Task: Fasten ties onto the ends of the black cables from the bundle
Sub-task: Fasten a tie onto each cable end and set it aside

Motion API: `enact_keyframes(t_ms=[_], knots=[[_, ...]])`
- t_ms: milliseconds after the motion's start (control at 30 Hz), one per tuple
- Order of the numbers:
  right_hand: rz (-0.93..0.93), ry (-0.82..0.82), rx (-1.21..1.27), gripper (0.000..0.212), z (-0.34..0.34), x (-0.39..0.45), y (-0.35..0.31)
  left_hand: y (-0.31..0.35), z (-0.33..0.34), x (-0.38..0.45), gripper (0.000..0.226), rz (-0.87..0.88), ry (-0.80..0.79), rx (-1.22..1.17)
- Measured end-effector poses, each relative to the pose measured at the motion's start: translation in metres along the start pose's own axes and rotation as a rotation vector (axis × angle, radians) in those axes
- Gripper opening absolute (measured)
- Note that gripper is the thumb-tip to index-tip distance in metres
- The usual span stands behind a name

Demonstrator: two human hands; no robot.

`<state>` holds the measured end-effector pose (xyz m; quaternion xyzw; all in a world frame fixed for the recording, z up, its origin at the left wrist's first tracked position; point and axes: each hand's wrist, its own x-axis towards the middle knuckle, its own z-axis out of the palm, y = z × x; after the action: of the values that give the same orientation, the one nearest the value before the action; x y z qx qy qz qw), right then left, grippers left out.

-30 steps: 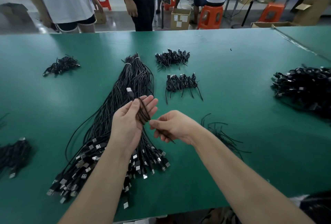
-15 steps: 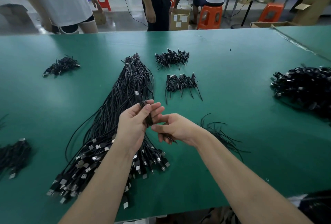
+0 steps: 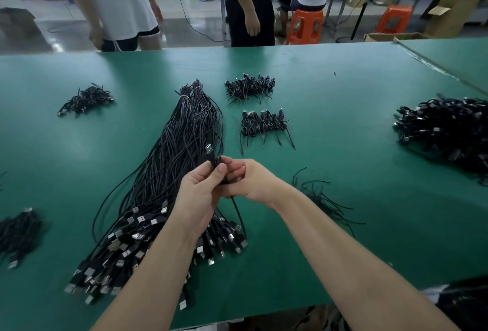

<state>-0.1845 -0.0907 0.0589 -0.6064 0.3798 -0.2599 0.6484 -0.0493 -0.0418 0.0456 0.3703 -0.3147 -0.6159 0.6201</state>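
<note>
The left hand [image 3: 198,193] and the right hand [image 3: 252,181] meet at the centre of the frame, both pinched on one thin black cable [image 3: 213,161] whose metal-tipped plug sticks up above the fingers, while a loose strand hangs below the hands. Whether a tie is in the grip cannot be told. Beneath the forearms, on the green desk [image 3: 343,145], the long bundle of black cables [image 3: 169,172] fans toward the lower left, its silver plugs nearest. Loose thin black ties [image 3: 320,198] lie just right of the right wrist. Farther up, two small heaps of coiled black cables [image 3: 262,124] sit above centre, and a big black pile [image 3: 446,127] lies at the right edge.
</note>
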Motion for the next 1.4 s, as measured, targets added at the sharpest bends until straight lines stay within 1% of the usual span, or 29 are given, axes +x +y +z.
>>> enact_keyframes(t_ms=[67, 133, 233, 333, 400, 533, 600, 667, 767, 833, 900, 1000, 1100, 1167, 1233, 1300, 1367, 1400], knots=[[-0.012, 0.071, -0.108, 0.035, 0.002, 0.001, 0.002, -0.001, -0.001, 0.000, 0.019, -0.001, -0.004, 0.003], [-0.018, 0.109, -0.196, 0.033, 0.001, 0.002, 0.004, -0.002, -0.002, 0.001, 0.020, -0.004, -0.005, 0.021], [-0.026, 0.141, -0.262, 0.031, -0.003, 0.003, 0.006, -0.004, -0.003, 0.002, 0.020, -0.008, -0.015, 0.081], [-0.057, 0.154, -0.406, 0.020, -0.006, 0.003, 0.007, -0.005, -0.007, 0.001, 0.020, -0.047, -0.049, 0.117], [-0.061, 0.145, -0.475, 0.014, -0.007, 0.002, 0.009, -0.006, -0.008, 0.001, 0.019, -0.065, -0.028, 0.170], [-0.063, 0.189, -0.612, 0.025, -0.010, -0.001, 0.008, -0.009, -0.012, 0.002, 0.014, -0.059, 0.101, 0.338], [-0.015, 0.129, -0.608, 0.023, -0.010, -0.003, 0.008, -0.010, -0.017, 0.004, 0.018, -0.093, 0.117, 0.329], [0.037, 0.044, -0.663, 0.022, -0.005, -0.003, 0.010, -0.010, -0.019, 0.006, 0.022, -0.131, 0.112, 0.340], [0.091, -0.007, -0.784, 0.030, 0.001, -0.002, 0.013, -0.010, -0.020, 0.009, 0.021, -0.155, 0.112, 0.388], [0.103, -0.035, -0.777, 0.037, 0.002, -0.002, 0.014, -0.011, -0.021, 0.012, 0.019, -0.154, 0.127, 0.462], [0.098, -0.059, -0.756, 0.033, 0.005, -0.003, 0.016, -0.011, -0.022, 0.016, 0.019, -0.150, 0.156, 0.557], [0.115, -0.061, -0.770, 0.028, 0.006, -0.002, 0.020, -0.012, -0.025, 0.020, 0.025, -0.135, 0.190, 0.659], [0.120, -0.042, -0.789, 0.024, 0.008, 0.000, 0.028, -0.013, -0.022, 0.023, 0.023, -0.111, 0.229, 0.722], [0.119, -0.015, -0.803, 0.024, 0.009, 0.000, 0.032, -0.013, -0.021, 0.023, 0.023, -0.072, 0.260, 0.824], [0.121, 0.015, -0.793, 0.027, 0.010, 0.000, 0.037, -0.014, -0.024, 0.025, 0.032, -0.054, 0.289, 0.948], [0.118, 0.025, -0.775, 0.028, 0.009, -0.001, 0.042, -0.014, -0.028, 0.028, 0.035, -0.089, 0.216, 0.922], [0.114, 0.020, -0.771, 0.029, 0.009, -0.002, 0.045, -0.015, -0.033, 0.031, 0.030, -0.130, 0.116, 0.778], [0.111, 0.017, -0.771, 0.029, 0.009, -0.003, 0.046, -0.014, -0.035, 0.032, 0.029, -0.156, 0.095, 0.700]])
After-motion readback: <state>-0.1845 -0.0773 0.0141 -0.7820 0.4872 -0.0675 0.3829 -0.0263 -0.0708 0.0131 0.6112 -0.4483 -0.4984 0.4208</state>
